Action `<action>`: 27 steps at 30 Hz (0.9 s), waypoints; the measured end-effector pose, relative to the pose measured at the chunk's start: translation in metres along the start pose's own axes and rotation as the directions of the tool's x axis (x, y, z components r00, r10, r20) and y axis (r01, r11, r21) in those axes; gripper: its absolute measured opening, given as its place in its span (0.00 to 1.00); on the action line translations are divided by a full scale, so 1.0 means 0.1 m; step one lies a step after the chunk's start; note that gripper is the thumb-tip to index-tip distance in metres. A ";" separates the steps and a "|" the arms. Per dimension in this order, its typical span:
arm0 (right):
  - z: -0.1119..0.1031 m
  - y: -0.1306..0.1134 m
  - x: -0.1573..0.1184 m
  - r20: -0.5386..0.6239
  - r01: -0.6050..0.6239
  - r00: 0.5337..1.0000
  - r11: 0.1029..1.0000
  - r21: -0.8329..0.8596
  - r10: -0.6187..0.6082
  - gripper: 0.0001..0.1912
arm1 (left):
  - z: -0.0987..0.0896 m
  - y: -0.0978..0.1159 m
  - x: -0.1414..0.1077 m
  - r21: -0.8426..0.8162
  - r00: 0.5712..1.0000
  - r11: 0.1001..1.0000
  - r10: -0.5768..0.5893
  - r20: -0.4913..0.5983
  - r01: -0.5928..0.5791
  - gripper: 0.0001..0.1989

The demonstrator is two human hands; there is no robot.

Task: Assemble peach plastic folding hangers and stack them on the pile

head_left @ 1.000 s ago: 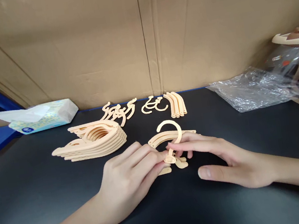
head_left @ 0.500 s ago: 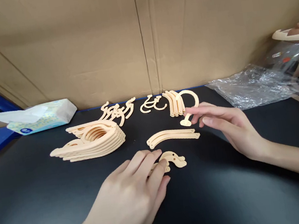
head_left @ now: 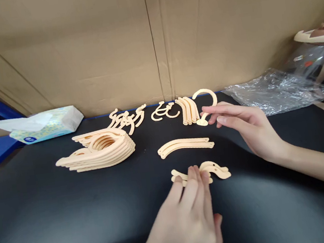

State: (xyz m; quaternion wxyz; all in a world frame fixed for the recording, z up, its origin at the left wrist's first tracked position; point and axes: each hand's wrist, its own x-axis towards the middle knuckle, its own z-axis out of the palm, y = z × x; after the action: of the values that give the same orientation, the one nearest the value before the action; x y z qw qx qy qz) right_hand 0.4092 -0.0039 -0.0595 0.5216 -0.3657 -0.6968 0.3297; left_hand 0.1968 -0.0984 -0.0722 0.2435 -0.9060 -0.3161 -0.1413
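My right hand (head_left: 237, 121) is raised at the right and pinches a cream plastic hanger hook (head_left: 213, 100) near its round base, with the curve upward. My left hand (head_left: 189, 210) reaches in from the front, its fingers stretched out and resting on small curved hanger pieces (head_left: 217, 169) on the black table; the fingertips partly hide them. Just beyond lie two long curved bars (head_left: 185, 146), side by side. Behind these, several more bars (head_left: 188, 110) are lined up, with a few loose hooks (head_left: 165, 111) to their left.
A stack of cream hanger frames (head_left: 100, 156) stands at the left, with several small curved pieces (head_left: 127, 119) behind it. Farther left is a tissue pack (head_left: 49, 124). Crumpled clear plastic (head_left: 278, 91) lies at the back right. A cardboard wall (head_left: 103, 49) closes off the rear.
My left hand has slid to the right, and the small curved pieces under it have shifted the same way. My right hand has risen slightly with the hook.
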 end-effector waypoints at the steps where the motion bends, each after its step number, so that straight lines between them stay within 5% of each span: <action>1: 0.00 -0.01 0.00 0.006 -0.007 1.000 1.000 0.001 0.007 0.14 | 0.01 0.05 0.05 -0.008 1.000 1.000 0.019 -0.017 -0.019 0.22; 8: 0.02 -0.03 0.01 0.022 -0.042 0.999 0.999 0.020 0.042 0.13 | 0.03 0.15 0.29 -0.038 0.998 0.999 0.032 -0.046 -0.034 0.24; 17: 0.03 -0.03 0.00 0.169 -0.090 0.982 0.996 0.020 0.085 0.11 | 0.02 0.07 0.22 -0.068 1.000 0.998 0.005 -0.018 -0.006 0.26; 22: 0.04 -0.02 0.01 0.211 -0.127 0.970 0.992 0.006 0.123 0.11 | -0.03 -0.17 0.16 -0.138 1.000 0.990 -0.002 -0.023 -0.001 0.24; 27: 0.04 0.02 0.02 0.236 -0.233 0.949 0.969 0.081 0.209 0.11 | -0.05 -0.61 0.05 -0.145 0.992 0.988 0.041 -0.120 -0.059 0.09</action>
State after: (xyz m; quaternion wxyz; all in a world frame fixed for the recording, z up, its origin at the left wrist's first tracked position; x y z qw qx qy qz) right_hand 0.4054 -0.0014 -0.0616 0.4179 -0.3729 -0.6872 0.4627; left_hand 0.1610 -0.0565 -0.0448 0.1969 -0.9195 -0.2670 -0.2110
